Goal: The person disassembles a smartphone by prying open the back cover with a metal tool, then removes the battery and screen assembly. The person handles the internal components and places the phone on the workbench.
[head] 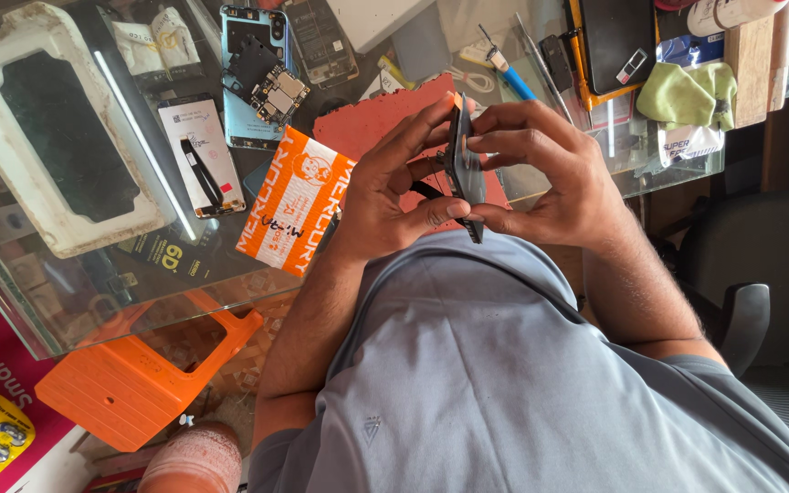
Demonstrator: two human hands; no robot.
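Note:
Both my hands hold a thin dark phone panel on edge, close to my chest and above a red mat on the glass table. My left hand grips it from the left, thumb along the lower edge and fingers at its top. My right hand pinches it from the right side with curled fingers. A black strip hangs under the panel by my left palm.
An orange-and-white packet lies left of my hands. An opened blue phone with a loose circuit board, a battery, a white frame tray, a blue-handled tool, a green cloth and an orange stool surround them.

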